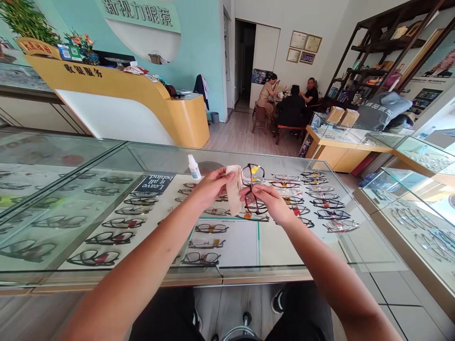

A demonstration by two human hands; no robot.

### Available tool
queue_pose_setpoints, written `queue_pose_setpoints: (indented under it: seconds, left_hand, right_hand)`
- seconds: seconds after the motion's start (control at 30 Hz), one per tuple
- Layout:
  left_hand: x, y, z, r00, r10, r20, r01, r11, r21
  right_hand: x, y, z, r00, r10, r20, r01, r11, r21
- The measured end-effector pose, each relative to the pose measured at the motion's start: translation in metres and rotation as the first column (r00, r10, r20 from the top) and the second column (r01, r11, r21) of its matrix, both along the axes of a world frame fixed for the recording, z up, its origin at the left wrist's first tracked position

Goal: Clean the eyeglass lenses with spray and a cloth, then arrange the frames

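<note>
Above the glass counter, my left hand [212, 188] pinches a pale cloth [233, 192] that hangs down from its fingers. Just right of the cloth, my right hand [270, 201] is closed on a pair of dark-framed glasses [253, 176] with a yellow sticker on one lens. The glasses are turned on their side, one lens above the other, and their edge meets or nearly meets the cloth. A white spray bottle [194, 167] stands on the glass to the left of my left hand. Rows of glasses [124, 222] lie under the glass top.
The glass counter [284, 274] spans the view in front of my legs. Another display case [412, 227] stands at the right. A yellow reception desk [188, 118] is at the back left. Several people sit round a table farther back.
</note>
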State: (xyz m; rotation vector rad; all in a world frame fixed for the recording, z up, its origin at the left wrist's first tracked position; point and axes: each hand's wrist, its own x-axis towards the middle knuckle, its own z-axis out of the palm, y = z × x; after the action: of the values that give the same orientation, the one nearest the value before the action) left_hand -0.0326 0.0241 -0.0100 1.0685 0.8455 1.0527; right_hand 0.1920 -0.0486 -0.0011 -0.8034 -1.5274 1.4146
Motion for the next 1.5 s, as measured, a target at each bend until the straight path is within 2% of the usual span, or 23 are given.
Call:
queue_pose_setpoints:
  seconds: [0.2,0.37,0.63,0.83,0.97,1.13,1.3,1.5]
  left_hand:
    - [0.001,-0.005,0.004,0.999,-0.028,0.016,0.027,0.998,0.049]
    - [-0.001,-0.005,0.005,0.998,-0.059,0.034,0.058,0.998,0.035]
    - [0.001,-0.009,0.006,0.990,-0.139,-0.007,0.139,0.988,0.069]
    - [0.001,-0.012,0.005,0.962,-0.264,-0.068,0.269,0.960,0.082]
    - [0.005,-0.017,0.007,0.929,-0.368,-0.040,0.370,0.926,0.073]
    - [0.011,-0.022,0.007,0.949,-0.315,0.009,0.314,0.948,0.052]
    - [0.013,-0.022,0.005,0.937,-0.346,0.047,0.342,0.937,0.069]
    - [0.016,-0.028,0.016,0.937,-0.345,0.050,0.339,0.936,0.092]
  right_hand:
    - [0.001,0.002,-0.003,1.000,0.000,0.006,0.000,1.000,-0.005]
    - [0.002,0.004,-0.007,1.000,-0.007,-0.005,0.007,1.000,0.009]
    - [0.002,0.002,-0.001,0.999,0.026,0.029,-0.027,1.000,0.003]
    - [0.003,0.001,0.000,0.998,0.058,0.029,-0.058,0.998,0.011]
    - [0.003,0.000,0.002,0.997,0.050,0.055,-0.052,0.998,0.032]
    - [0.001,0.000,0.004,0.997,0.030,0.068,-0.032,0.999,0.033]
    - [0.001,0.002,0.001,0.998,0.044,0.046,-0.045,0.999,0.012]
    - [0.002,0.003,-0.002,0.998,0.048,0.033,-0.047,0.999,-0.013]
